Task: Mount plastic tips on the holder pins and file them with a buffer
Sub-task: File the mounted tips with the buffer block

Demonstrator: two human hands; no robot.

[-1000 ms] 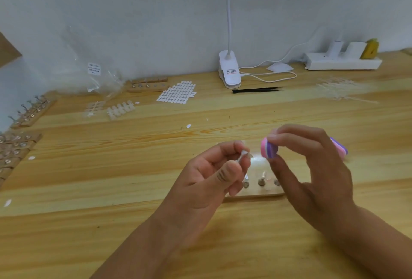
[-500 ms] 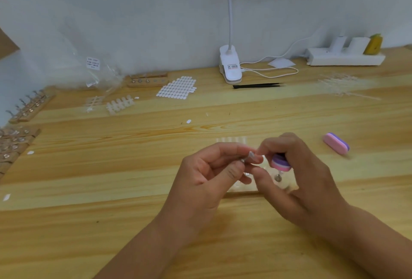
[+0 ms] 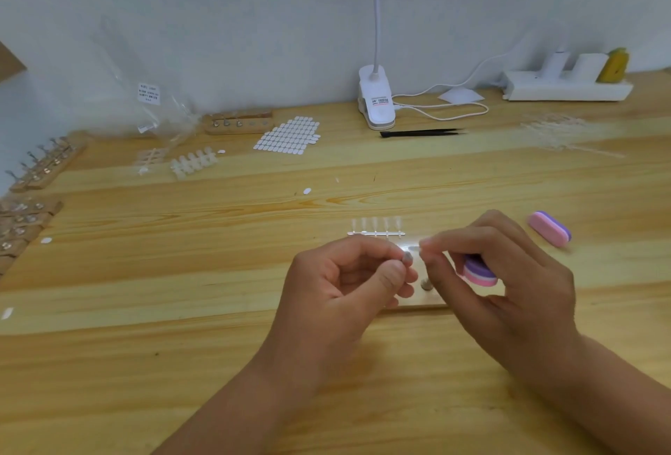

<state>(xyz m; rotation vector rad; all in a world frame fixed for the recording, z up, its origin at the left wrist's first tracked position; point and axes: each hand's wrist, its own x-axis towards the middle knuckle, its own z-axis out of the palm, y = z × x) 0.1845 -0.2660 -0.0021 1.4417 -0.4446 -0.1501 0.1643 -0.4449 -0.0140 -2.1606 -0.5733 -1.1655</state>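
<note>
Hands are meeting above the near middle of the table [image 3: 145,327]. The left hand [image 3: 348,294] is curling in, its thumb and forefinger pinching a small holder pin [image 3: 407,257] and holding its grey head up toward the right. The right hand [image 3: 508,283] is reaching in from the right, its thumb and forefinger closing together just beside that pin head; whether a tip is sitting between them is too small to tell. The other fingers of this hand are gripping a pink and purple buffer [image 3: 479,271] against the palm, so that it is hanging just above the table.

Under both hands a pale wooden holder block [image 3: 417,303] is lying on the table, with one metal pin [image 3: 425,284] standing in it between the two hands. A strip of clear tips [image 3: 375,229] is lying just beyond the hands. A second buffer [image 3: 549,228] is resting on the table to the right, apart from the right hand.

Farther back, a sheet of white stickers [image 3: 287,136] is lying beside another wooden holder [image 3: 238,123], black tweezers [image 3: 421,133] are lying in front of a white clip lamp [image 3: 376,102], and a white power strip [image 3: 566,89] is sitting at the far right by the wall. More wooden holders [image 3: 43,167] are lying along the left edge.
</note>
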